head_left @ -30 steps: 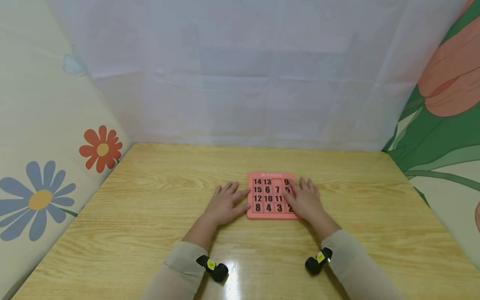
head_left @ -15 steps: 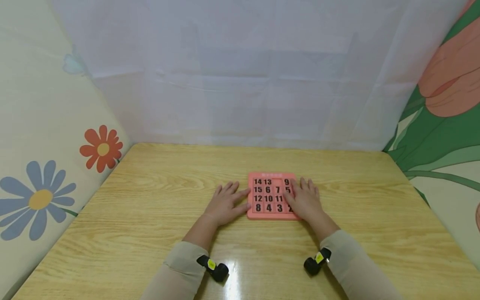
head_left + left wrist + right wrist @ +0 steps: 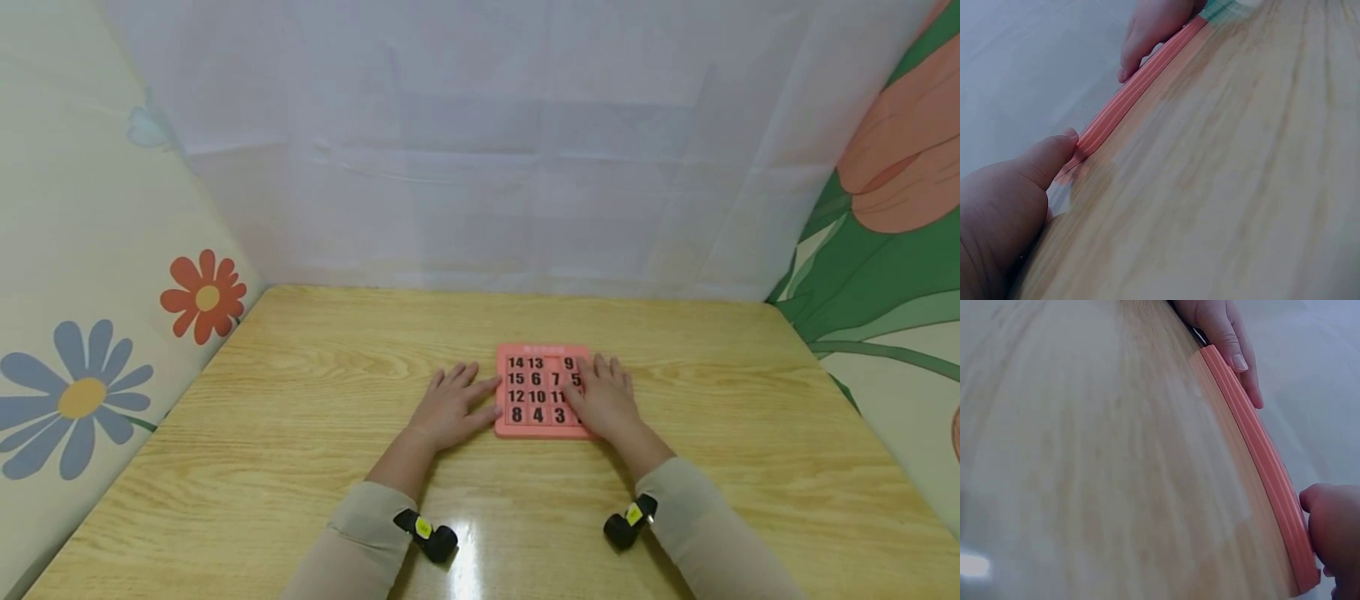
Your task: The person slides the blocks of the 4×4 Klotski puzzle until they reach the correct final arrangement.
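Number puzzle (image 3: 536, 389): one, squarish, coral-pink, rounded corners, bold black numerals, top-row gap right of 13; flat on tabletop (image 3: 262, 467). Left hand (image 3: 446, 408): fingers spread, touching puzzle's left edge. Right hand (image 3: 607, 404): fingers extended over puzzle's right side.

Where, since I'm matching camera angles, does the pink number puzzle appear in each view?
Head: pink number puzzle, below and right of centre.
Left wrist: its edge, slanting from top centre down leftward.
Right wrist: its edge, slanting from upper centre to lower right.
Shared landmark: left hand, lower left in left wrist, top in right wrist.
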The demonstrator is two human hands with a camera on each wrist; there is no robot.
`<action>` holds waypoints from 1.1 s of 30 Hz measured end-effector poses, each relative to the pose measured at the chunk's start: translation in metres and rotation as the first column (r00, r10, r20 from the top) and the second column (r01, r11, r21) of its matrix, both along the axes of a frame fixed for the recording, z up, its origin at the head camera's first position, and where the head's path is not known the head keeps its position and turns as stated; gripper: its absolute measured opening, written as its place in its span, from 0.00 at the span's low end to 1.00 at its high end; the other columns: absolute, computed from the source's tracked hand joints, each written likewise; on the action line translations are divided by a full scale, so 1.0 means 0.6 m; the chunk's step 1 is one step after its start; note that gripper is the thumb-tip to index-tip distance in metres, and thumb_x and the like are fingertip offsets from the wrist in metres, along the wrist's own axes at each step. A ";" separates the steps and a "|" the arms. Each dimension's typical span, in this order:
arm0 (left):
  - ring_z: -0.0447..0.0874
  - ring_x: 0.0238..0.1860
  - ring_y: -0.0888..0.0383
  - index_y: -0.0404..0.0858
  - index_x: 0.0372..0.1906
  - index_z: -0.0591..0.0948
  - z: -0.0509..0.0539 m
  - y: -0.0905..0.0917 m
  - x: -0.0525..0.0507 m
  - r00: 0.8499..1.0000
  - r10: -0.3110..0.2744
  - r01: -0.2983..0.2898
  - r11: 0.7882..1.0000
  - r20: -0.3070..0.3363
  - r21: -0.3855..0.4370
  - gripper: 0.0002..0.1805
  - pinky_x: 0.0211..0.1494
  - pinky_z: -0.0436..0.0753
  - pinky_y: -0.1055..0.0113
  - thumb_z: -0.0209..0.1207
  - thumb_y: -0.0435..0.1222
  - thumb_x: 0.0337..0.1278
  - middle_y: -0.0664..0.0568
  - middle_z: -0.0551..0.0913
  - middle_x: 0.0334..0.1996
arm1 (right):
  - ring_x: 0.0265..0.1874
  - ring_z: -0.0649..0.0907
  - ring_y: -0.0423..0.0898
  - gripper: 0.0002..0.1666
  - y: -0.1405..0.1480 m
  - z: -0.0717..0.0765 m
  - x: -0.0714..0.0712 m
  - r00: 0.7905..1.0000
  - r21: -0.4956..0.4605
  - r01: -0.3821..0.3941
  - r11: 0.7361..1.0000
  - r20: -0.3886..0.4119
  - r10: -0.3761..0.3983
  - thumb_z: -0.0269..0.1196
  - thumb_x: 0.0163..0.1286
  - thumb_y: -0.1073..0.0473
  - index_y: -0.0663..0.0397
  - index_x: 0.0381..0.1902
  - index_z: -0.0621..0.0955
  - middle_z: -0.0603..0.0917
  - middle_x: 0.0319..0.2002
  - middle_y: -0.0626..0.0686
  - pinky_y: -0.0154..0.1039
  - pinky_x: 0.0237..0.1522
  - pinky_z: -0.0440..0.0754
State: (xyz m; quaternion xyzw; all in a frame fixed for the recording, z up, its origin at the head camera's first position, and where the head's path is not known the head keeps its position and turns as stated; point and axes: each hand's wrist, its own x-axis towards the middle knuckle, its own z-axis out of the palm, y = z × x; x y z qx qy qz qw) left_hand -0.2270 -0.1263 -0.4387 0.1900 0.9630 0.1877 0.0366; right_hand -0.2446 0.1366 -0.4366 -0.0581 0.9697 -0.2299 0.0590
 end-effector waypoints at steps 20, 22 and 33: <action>0.44 0.79 0.43 0.55 0.73 0.65 -0.004 0.000 -0.002 1.000 0.002 -0.002 1.000 0.009 -0.004 0.34 0.80 0.39 0.43 0.48 0.62 0.67 0.43 0.53 0.78 | 0.78 0.42 0.65 0.40 -0.029 0.001 -0.001 1.000 0.019 -0.010 1.000 0.013 0.010 0.45 0.76 0.38 0.50 0.77 0.56 0.46 0.79 0.64 0.61 0.78 0.38; 0.44 0.79 0.42 0.55 0.73 0.66 -0.003 0.000 -0.001 1.000 -0.002 0.002 1.000 0.007 -0.002 0.33 0.80 0.40 0.43 0.49 0.61 0.67 0.43 0.53 0.78 | 0.78 0.42 0.65 0.39 -0.030 0.001 -0.001 1.000 0.023 -0.015 1.000 0.009 0.015 0.46 0.76 0.38 0.50 0.77 0.57 0.46 0.78 0.64 0.62 0.78 0.38; 0.44 0.79 0.42 0.55 0.73 0.66 -0.001 0.001 -0.001 1.000 -0.001 0.001 1.000 0.008 -0.006 0.34 0.80 0.40 0.43 0.48 0.61 0.67 0.43 0.53 0.78 | 0.78 0.42 0.65 0.39 -0.012 -0.001 0.009 1.000 -0.023 -0.012 1.000 -0.016 0.011 0.45 0.76 0.38 0.52 0.77 0.58 0.46 0.78 0.64 0.61 0.78 0.38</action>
